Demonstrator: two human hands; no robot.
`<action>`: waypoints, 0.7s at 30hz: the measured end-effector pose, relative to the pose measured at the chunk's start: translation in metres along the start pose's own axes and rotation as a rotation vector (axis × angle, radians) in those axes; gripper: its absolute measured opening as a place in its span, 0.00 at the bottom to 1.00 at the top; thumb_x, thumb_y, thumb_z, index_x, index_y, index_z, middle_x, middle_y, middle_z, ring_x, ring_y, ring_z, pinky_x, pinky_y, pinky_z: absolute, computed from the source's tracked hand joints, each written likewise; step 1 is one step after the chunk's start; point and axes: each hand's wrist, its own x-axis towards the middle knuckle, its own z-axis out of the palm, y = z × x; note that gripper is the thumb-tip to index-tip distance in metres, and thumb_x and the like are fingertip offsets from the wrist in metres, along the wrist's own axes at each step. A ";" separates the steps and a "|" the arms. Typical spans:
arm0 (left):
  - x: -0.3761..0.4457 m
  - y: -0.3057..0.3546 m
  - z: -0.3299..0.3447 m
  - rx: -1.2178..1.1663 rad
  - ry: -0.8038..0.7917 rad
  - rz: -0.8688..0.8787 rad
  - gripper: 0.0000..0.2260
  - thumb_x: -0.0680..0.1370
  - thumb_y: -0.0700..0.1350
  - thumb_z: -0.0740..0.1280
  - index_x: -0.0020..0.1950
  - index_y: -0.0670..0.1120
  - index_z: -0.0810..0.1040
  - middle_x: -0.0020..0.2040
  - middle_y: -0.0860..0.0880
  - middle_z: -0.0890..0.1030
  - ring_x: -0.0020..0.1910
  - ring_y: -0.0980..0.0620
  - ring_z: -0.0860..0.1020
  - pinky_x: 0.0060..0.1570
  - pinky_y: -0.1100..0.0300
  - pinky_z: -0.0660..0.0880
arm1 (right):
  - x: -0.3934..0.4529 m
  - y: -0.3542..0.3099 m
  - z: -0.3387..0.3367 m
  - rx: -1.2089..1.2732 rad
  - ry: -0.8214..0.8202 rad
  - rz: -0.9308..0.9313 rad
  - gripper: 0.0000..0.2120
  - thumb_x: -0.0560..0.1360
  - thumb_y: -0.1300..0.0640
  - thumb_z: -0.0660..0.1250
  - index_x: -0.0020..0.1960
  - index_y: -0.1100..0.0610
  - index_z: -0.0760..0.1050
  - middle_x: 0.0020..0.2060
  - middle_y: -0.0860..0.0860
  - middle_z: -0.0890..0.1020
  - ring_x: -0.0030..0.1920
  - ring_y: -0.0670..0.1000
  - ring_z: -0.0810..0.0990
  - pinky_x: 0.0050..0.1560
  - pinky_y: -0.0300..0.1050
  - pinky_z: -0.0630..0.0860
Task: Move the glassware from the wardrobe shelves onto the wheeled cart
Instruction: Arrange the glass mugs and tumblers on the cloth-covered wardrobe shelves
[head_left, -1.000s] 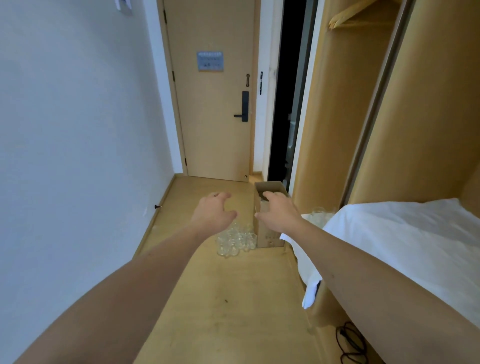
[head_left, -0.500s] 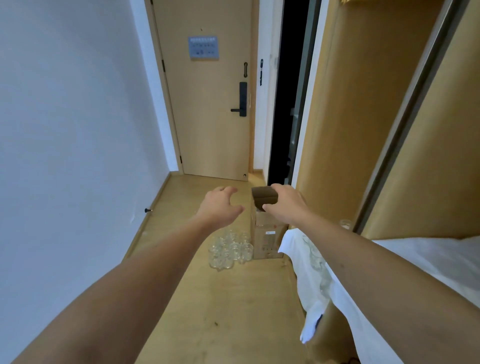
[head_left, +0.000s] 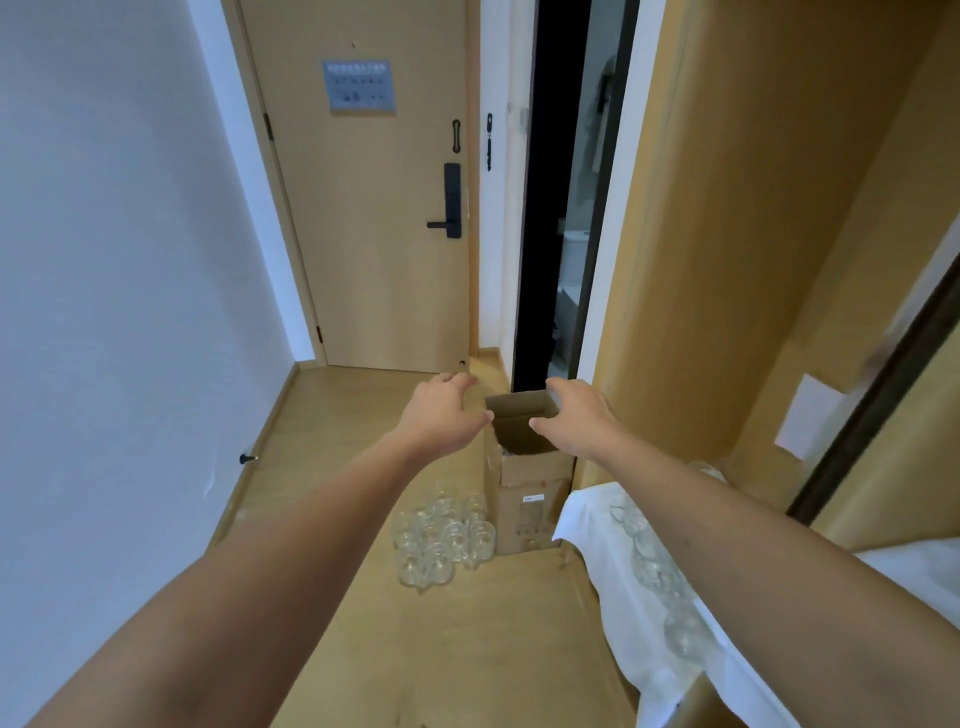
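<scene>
While both arms reach out, left hand and right hand hover spread and empty either side of the open cardboard box; floor glasses sit below.

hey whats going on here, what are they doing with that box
A person is reaching both arms out toward an open cardboard box standing on the floor by the wardrobe. The left hand and right hand are at either side of its open top, fingers spread and holding nothing. A cluster of clear glasses sits on the floor just left of the box, and more glasses lie on a white cloth to the right.
</scene>
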 end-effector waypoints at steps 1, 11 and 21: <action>0.016 -0.007 -0.001 -0.006 -0.014 0.015 0.29 0.78 0.57 0.68 0.77 0.52 0.67 0.75 0.47 0.71 0.74 0.43 0.67 0.72 0.45 0.68 | 0.014 -0.003 0.004 0.001 0.002 0.013 0.30 0.77 0.47 0.70 0.75 0.51 0.66 0.71 0.54 0.71 0.70 0.59 0.70 0.65 0.55 0.72; 0.158 -0.069 -0.002 -0.062 -0.173 0.098 0.30 0.79 0.56 0.68 0.79 0.49 0.66 0.76 0.46 0.70 0.75 0.43 0.66 0.72 0.48 0.66 | 0.125 -0.021 0.037 0.003 0.046 0.186 0.31 0.77 0.45 0.69 0.77 0.50 0.64 0.73 0.53 0.70 0.71 0.58 0.70 0.66 0.53 0.72; 0.219 -0.074 0.072 -0.109 -0.352 0.154 0.27 0.78 0.56 0.69 0.76 0.51 0.70 0.72 0.46 0.73 0.66 0.45 0.74 0.67 0.52 0.71 | 0.155 0.041 0.059 -0.066 -0.027 0.450 0.30 0.77 0.47 0.68 0.76 0.54 0.66 0.71 0.56 0.73 0.69 0.60 0.72 0.64 0.52 0.72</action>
